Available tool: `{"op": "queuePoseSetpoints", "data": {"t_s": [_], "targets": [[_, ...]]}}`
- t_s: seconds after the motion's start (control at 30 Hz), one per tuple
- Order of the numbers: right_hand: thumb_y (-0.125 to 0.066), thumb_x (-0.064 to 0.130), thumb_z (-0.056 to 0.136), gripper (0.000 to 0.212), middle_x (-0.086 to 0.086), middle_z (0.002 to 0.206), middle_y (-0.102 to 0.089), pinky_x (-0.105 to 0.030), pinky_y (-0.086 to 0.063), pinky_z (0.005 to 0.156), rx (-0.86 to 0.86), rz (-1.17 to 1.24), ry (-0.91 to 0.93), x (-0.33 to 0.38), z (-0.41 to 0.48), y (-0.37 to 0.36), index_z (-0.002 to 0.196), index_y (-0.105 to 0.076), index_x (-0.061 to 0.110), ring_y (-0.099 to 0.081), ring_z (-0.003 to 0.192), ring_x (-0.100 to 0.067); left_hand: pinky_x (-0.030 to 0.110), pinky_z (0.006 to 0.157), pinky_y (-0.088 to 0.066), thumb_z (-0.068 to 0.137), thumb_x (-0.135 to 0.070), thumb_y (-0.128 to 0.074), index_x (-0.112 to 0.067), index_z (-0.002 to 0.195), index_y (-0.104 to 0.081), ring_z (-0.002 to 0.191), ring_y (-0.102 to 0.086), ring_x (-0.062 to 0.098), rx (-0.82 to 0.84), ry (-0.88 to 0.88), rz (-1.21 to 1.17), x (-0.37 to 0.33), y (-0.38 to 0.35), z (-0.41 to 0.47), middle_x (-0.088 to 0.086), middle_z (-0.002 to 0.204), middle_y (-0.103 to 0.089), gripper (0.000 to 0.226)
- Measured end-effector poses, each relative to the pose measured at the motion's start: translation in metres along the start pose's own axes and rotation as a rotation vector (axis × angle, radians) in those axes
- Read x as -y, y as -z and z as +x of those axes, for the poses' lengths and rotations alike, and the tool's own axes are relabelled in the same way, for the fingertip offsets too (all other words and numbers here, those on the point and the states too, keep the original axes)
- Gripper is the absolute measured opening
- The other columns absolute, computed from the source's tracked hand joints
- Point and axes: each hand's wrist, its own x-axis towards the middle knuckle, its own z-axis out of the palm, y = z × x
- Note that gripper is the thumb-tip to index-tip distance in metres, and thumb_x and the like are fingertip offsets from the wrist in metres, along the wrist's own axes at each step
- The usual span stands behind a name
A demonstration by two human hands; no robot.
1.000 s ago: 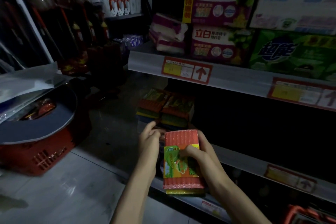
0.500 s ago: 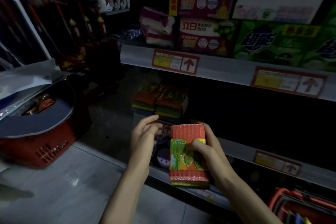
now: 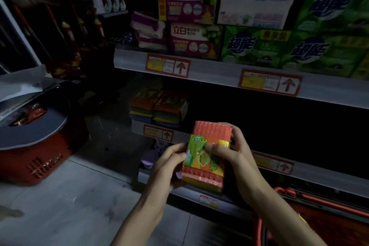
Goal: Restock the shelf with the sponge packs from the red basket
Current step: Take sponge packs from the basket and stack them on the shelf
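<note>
An orange sponge pack [image 3: 211, 133] with a green and yellow label is held in front of the dark middle shelf [image 3: 311, 170]. My left hand [image 3: 166, 163] grips its left edge and my right hand [image 3: 235, 150] wraps its right side and top. Two stacks of sponge packs [image 3: 159, 108] sit at the left end of that shelf, beyond my hands. A red basket [image 3: 311, 201] shows at the bottom right, mostly hidden by my right arm.
A second red basket [image 3: 46, 164] stands on the floor at the left, covered by a round grey lid [image 3: 34, 132] and plastic sheeting. The upper shelf [image 3: 215, 70] carries detergent boxes [image 3: 253, 46]. Red price tags mark the shelf edges. Grey floor tiles lie below.
My left hand has closed onto the pack's left edge; before it hovered open beside it. The view has shifted right, bringing the bottom-right basket into sight.
</note>
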Motion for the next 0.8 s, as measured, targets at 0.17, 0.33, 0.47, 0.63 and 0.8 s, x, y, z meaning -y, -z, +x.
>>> {"op": "queuePoseSetpoints", "data": {"t_s": [0.17, 0.33, 0.47, 0.63, 0.8], "targets": [[-0.090, 0.021, 0.065, 0.075, -0.004, 0.121, -0.070, -0.051, -0.062, 0.088, -0.082, 0.029, 0.018, 0.010, -0.003, -0.001, 0.131, -0.055, 0.028, -0.075, 0.104, -0.028, 0.043, 0.090, -0.061, 0.079, -0.030, -0.073, -0.034, 0.122, -0.067, 0.103, -0.075, 0.017, 0.113, -0.018, -0.071, 0.000, -0.008, -0.004, -0.001, 0.112, -0.078, 0.044], [-0.081, 0.035, 0.080, 0.068, 0.000, 0.131, -0.065, -0.043, -0.062, 0.088, -0.120, 0.097, -0.010, 0.010, -0.004, -0.008, 0.139, -0.047, 0.032, -0.073, 0.110, -0.021, 0.052, 0.094, -0.054, 0.078, -0.025, -0.074, -0.022, 0.126, -0.067, 0.108, -0.074, 0.027, 0.021, -0.075, -0.227, -0.004, -0.008, 0.000, 0.005, 0.113, -0.078, 0.048], [-0.077, 0.060, 0.080, 0.067, 0.005, 0.134, -0.064, -0.035, -0.054, 0.094, -0.173, -0.013, -0.018, 0.003, -0.018, -0.004, 0.138, -0.048, 0.042, -0.068, 0.117, -0.013, 0.044, 0.082, -0.056, 0.076, -0.026, -0.075, -0.017, 0.120, -0.069, 0.097, -0.077, 0.023, -0.023, -0.105, -0.242, -0.007, -0.006, 0.005, 0.006, 0.108, -0.079, 0.046], [-0.075, 0.058, 0.079, 0.061, 0.002, 0.128, -0.067, -0.037, -0.052, 0.087, -0.167, -0.089, -0.015, 0.009, -0.022, 0.013, 0.135, -0.054, 0.046, -0.069, 0.111, -0.020, 0.032, 0.066, -0.055, 0.072, -0.024, -0.085, -0.016, 0.110, -0.074, 0.092, -0.073, 0.024, -0.038, -0.098, -0.197, -0.007, -0.001, 0.013, 0.016, 0.109, -0.077, 0.040], [-0.083, 0.026, 0.077, 0.058, -0.005, 0.117, -0.073, -0.039, -0.060, 0.087, 0.056, -0.155, -0.142, 0.014, -0.027, 0.024, 0.128, -0.063, 0.046, -0.076, 0.100, -0.021, 0.039, 0.070, -0.060, 0.074, -0.033, -0.086, -0.016, 0.109, -0.075, 0.091, -0.076, 0.028, -0.072, -0.110, -0.199, -0.010, 0.001, 0.016, 0.015, 0.109, -0.077, 0.040]]}}
